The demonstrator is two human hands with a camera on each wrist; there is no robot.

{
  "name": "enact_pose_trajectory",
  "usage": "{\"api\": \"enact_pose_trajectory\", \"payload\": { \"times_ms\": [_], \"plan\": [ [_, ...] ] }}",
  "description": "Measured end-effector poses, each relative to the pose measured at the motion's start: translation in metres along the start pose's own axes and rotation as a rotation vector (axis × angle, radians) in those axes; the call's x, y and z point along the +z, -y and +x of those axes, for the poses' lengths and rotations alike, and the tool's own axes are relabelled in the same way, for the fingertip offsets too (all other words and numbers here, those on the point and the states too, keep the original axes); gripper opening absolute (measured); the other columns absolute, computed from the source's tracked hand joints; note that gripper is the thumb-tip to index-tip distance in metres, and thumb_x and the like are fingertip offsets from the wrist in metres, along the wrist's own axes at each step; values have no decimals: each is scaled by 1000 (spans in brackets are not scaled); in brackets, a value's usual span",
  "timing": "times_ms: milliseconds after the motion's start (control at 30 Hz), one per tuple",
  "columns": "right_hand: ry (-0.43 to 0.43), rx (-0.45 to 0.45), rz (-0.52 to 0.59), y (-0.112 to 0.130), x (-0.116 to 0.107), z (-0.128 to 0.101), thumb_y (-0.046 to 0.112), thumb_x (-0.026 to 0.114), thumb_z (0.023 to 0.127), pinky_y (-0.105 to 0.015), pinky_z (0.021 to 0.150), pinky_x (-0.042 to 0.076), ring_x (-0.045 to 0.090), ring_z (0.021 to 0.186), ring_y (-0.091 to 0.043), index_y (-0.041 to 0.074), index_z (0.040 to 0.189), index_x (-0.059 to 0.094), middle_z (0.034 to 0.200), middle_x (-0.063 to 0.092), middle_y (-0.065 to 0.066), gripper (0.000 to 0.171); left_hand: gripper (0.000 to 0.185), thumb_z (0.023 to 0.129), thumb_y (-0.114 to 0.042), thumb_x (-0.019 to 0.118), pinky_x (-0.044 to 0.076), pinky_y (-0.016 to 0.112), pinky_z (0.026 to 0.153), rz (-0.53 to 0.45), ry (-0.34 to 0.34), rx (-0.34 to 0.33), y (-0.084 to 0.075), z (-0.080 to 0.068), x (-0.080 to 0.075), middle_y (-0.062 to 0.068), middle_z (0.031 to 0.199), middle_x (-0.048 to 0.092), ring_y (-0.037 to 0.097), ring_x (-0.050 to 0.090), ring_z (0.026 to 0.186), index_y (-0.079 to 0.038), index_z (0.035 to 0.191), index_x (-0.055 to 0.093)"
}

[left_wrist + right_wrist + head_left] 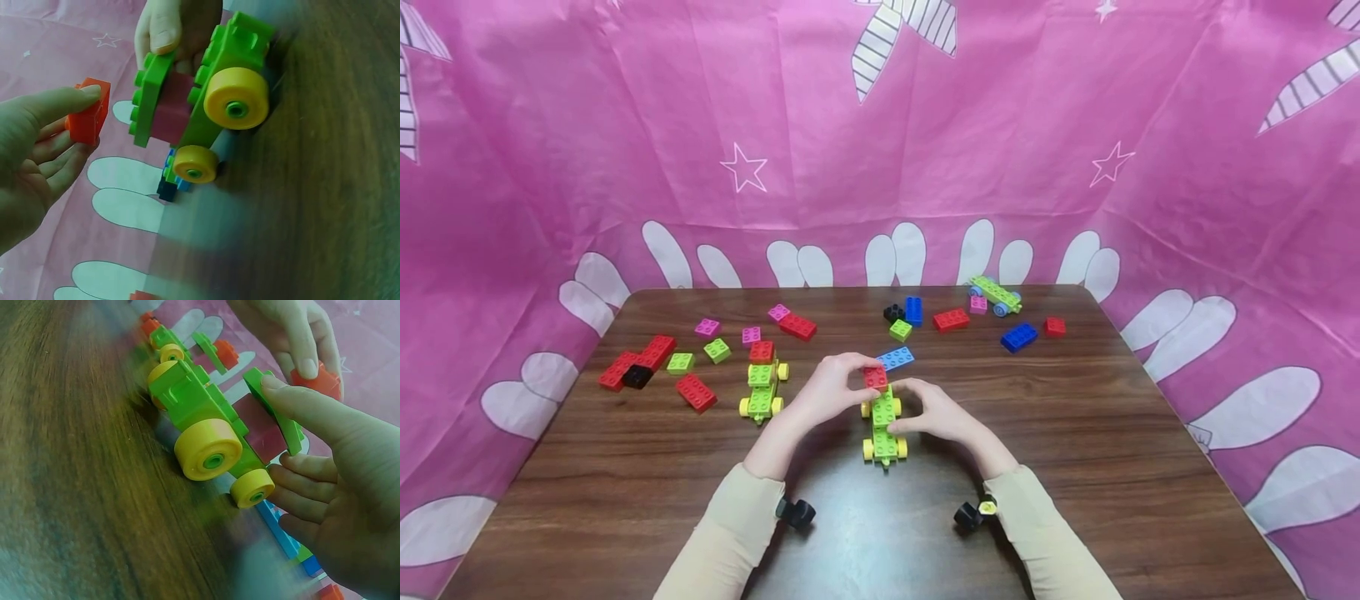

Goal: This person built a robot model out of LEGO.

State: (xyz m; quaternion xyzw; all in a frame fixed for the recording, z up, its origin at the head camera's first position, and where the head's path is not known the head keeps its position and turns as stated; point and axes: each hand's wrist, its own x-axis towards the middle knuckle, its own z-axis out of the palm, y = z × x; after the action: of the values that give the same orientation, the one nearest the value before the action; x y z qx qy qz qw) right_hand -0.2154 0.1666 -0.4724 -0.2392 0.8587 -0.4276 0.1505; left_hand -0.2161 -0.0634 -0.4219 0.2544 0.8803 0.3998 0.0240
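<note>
far left: loose red plastic bricks (647, 358) on the brown wooden table (1150, 467) | left hand (827, 387) pinching a small red plastic brick (875, 377) over the car's front | center: green plastic brick car with yellow wheels (883, 427) | right hand (936, 412) fingers curled round its side, thumb on top

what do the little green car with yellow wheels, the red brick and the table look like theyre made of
Green studded car with yellow wheels: likely moulded plastic, smooth with a slight sheen and crisp studs. Small red brick pinched by the left hand: seemingly the same plastic, in solid colour. Dark brown table: wood or wood-look laminate, showing grain lines and a soft glare.
</note>
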Motion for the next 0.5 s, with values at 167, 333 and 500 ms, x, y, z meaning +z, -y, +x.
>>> {"api": "enact_pose_trajectory", "payload": {
  "times_ms": [167,333,500],
  "plan": [
    [-3,-7,-1,1,0,0,40,79,80,-54,107,42,51,129,-31,5,136,52,136,57,-12,71,43,86,-17,76,49,47,101,1,26,-8,3,1,6,8,120,69,25,61,116,-6,126,65],
    [-1,-11,-2,1,1,0,41,78,81,-54,107,42,51,128,-31,6,136,52,136,57,-11,70,44,85,-18,76,48,47,102,-4,53,-19,5,2,10,8,122,68,25,61,116,-6,127,65],
    [2,-3,2,0,1,0,41,78,80,-54,107,42,51,129,-30,8,136,52,136,58,-10,70,44,86,-18,76,49,48,101,1,65,-25,6,2,12,8,123,68,25,61,116,-7,126,65]
  ]
}}
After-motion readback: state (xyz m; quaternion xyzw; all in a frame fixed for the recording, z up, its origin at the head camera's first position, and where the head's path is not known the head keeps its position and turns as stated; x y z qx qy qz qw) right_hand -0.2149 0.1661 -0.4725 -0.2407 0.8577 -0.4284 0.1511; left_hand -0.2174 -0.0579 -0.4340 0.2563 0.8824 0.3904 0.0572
